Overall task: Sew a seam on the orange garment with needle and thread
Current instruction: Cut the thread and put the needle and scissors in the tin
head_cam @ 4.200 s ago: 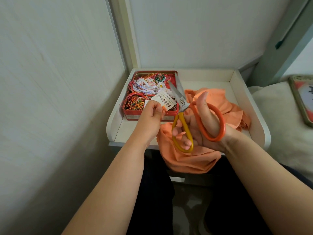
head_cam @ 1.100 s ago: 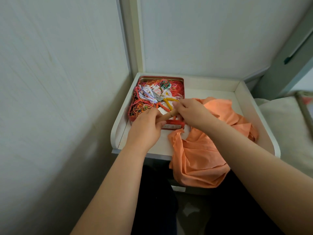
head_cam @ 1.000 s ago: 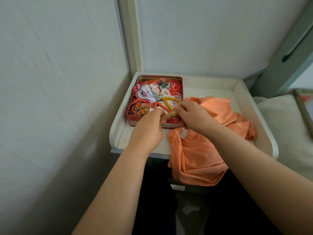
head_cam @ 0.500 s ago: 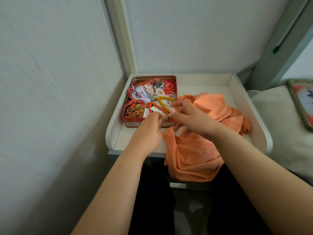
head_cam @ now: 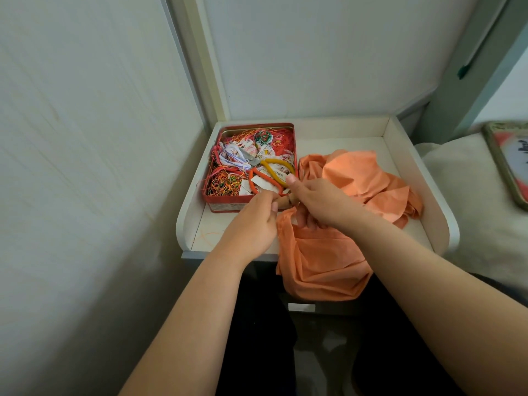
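The orange garment lies crumpled on the white tray table and hangs over its front edge. My left hand and my right hand meet just in front of the red tin. Between them they hold a small tan tube: my left fingers curl round one end and my right thumb and fingers pinch the other. Scissors with orange and yellow handles lie in the tin on tangled threads. No needle shows.
Loose orange thread lies on the table's front left. Walls close in on the left and behind. A pale cushion and a framed tray sit to the right. My dark-clothed legs are below the table.
The scissors left my right hand and now lie in the tin. Both hands came together on the tan tube and have stayed there for the last second.
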{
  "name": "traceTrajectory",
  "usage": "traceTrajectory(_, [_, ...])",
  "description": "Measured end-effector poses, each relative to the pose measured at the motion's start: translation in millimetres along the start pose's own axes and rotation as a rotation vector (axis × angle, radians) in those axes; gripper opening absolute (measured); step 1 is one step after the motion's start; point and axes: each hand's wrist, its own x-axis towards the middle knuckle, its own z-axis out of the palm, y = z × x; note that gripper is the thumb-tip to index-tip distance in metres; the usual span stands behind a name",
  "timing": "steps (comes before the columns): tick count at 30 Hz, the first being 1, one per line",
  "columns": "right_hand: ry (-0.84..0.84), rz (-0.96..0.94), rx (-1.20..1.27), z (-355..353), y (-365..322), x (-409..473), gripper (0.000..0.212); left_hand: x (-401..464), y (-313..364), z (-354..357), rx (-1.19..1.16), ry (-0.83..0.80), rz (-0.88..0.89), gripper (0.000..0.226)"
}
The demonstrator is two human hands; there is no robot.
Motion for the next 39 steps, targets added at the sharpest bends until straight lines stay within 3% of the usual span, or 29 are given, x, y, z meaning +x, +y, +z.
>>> traceTrajectory(2, [0.044, -0.069, -0.056, -1.3, 1.5, 1.0, 0.042, 0.4, 0.2, -0.7, -0.035, 0.000, -0.003, 0.026])
traceTrajectory(5, [-0.023, -0.221, -0.022, -9.1, 5.1, 2.6, 0.011, 1.6, 0.3, -3.2, -0.114, 0.007, -0.039, 0.026])
traceTrajectory(6, [-0.034, -0.270, -0.028, -10.4, 6.6, 3.6, 0.010, 2.2, 0.0, -3.6, -0.127, 0.006, -0.053, 0.025])
traceTrajectory(10, [-0.058, -0.345, 0.030, -10.8, 4.8, 2.2, 0.021, 3.4, -0.3, -4.7, -0.152, 0.017, -0.082, 0.027])
traceTrajectory(13, [-0.036, -0.251, 0.126, -6.2, -2.4, -2.1, 0.032, 2.9, -1.1, -6.1, -0.146, 0.024, -0.083, 0.033])
traceTrajectory(17, [0.028, -0.089, -0.101, 4.8, -2.7, 1.0, 0.062, 1.2, -2.1, -3.8, -0.070, 0.005, -0.049, 0.030])
traceTrajectory(24, [0.126, -0.290, -0.147, -4.2, -0.7, 3.6, 0.007, 4.5, -11.3, -11.3, -0.157, -0.016, -0.198, 0.051])
traceTrajectory(28, [0.105, -0.232, -0.108, 0.4, 0.8, 6.5, 0.020, 4.1, -23.8, -21.2, -0.271, 0.202, -0.319, 0.045])
traceTrajectory(32, [0.011, -0.242, -0.441, 48.9, 8.8, 16.1, 0.026, 4.8, -42.9, -25.9, -0.325, 0.427, -0.396, 0.048])
traceTrajectory(35, [0.027, -0.170, -0.552, 76.0, 15.1, 28.1, 0.038, 3.7, -46.3, -26.4, -0.338, 0.458, -0.418, 0.050])
traceTrajectory(39, [-0.037, -0.100, -0.648, 92.1, 9.6, 41.0, 0.037, 3.6, -48.4, -27.7, -0.343, 0.461, -0.404, 0.049])
